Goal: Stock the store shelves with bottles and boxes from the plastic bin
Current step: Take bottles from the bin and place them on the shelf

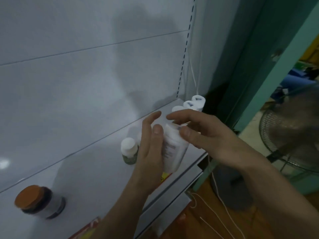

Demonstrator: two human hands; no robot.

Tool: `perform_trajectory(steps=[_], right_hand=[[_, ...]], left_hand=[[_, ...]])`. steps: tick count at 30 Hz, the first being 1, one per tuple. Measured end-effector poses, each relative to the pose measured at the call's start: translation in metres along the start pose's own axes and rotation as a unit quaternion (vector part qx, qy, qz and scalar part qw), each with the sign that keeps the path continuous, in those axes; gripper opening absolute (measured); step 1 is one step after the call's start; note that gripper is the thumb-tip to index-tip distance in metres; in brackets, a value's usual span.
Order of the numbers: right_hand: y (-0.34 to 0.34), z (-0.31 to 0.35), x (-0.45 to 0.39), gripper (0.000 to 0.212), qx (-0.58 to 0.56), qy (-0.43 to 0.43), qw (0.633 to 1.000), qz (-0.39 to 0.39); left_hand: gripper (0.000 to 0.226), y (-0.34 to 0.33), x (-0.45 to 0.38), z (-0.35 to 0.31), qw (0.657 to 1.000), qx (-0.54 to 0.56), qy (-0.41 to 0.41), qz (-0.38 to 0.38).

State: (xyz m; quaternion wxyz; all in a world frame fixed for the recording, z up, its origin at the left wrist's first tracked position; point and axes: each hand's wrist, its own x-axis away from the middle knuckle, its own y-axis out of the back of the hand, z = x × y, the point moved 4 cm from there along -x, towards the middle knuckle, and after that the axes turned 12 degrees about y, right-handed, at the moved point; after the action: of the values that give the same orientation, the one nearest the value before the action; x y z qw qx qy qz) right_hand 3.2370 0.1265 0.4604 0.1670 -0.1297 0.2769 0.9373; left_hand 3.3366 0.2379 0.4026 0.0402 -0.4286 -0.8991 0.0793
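A white bottle [174, 150] with a printed label stands tilted on the white shelf [89, 171], near the front edge. My left hand [150, 152] holds it from the left, with the thumb laid across its shoulder and the fingers stretched upward. Over the bottle's cap hovers my right hand [200, 133], fingers loosely spread, thumb close to the cap; I cannot tell whether it touches. The plastic bin is out of view.
A small white-capped bottle [128, 151] stands just left of my left hand. A row of white bottles [193, 103] lines the shelf's right end. An orange-lidded dark jar [38, 202] sits at the near left. A floor fan [291, 135] and white cords [217, 200] are on the right.
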Motion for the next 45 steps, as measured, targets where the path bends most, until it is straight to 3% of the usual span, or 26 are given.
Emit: perform_trajectory(steps=[3, 7, 9, 11, 13, 15, 19, 22, 24, 29, 34, 42, 45], right_hand=[[0.024, -0.005, -0.004, 0.041, 0.05, 0.005, 0.997, 0.066], [0.054, -0.028, -0.018, 0.036, 0.091, 0.012, 0.986, 0.136], [0.073, -0.044, -0.025, 0.035, 0.112, 0.02, 0.981, 0.154], [0.094, -0.06, -0.033, 0.037, 0.18, 0.05, 0.966, 0.178], [0.107, -0.08, -0.041, 0.043, 0.245, 0.064, 0.945, 0.209], [0.111, -0.103, -0.046, 0.047, 0.286, 0.072, 0.923, 0.246], [0.104, -0.136, -0.05, 0.051, 0.314, 0.131, 0.894, 0.291], [0.098, -0.145, -0.053, 0.051, 0.306, 0.205, 0.879, 0.302], [0.093, -0.149, -0.054, 0.049, 0.292, 0.231, 0.873, 0.315], [0.082, -0.157, -0.053, 0.054, 0.369, 0.282, 0.819, 0.336], [0.081, -0.157, -0.054, 0.057, 0.381, 0.288, 0.816, 0.325], [0.083, -0.158, -0.049, 0.059, 0.341, 0.263, 0.861, 0.271], [0.078, -0.147, -0.051, 0.052, 0.322, 0.274, 0.873, 0.242]], left_hand=[[0.051, -0.028, -0.009, 0.005, 0.998, -0.03, -0.056, -0.004], [0.051, -0.058, -0.028, 0.016, 0.997, -0.033, -0.07, 0.015], [0.049, -0.065, -0.038, 0.026, 0.997, -0.047, -0.055, -0.007], [0.04, -0.066, -0.044, 0.039, 0.988, -0.141, -0.043, -0.054], [0.028, -0.062, -0.05, 0.055, 0.933, -0.339, -0.047, -0.111], [0.037, -0.062, -0.055, 0.073, 0.861, -0.496, -0.017, -0.109], [0.086, -0.067, -0.06, 0.1, 0.758, -0.639, 0.119, -0.048], [0.103, -0.067, -0.058, 0.112, 0.719, -0.671, 0.181, -0.03], [0.102, -0.067, -0.057, 0.116, 0.716, -0.673, 0.179, -0.038], [0.101, -0.065, -0.053, 0.119, 0.734, -0.659, 0.155, -0.061], [0.103, -0.063, -0.054, 0.122, 0.742, -0.649, 0.151, -0.07], [0.096, -0.064, -0.047, 0.11, 0.755, -0.635, 0.151, -0.057], [0.085, -0.065, -0.026, 0.08, 0.772, -0.617, 0.118, -0.093]])
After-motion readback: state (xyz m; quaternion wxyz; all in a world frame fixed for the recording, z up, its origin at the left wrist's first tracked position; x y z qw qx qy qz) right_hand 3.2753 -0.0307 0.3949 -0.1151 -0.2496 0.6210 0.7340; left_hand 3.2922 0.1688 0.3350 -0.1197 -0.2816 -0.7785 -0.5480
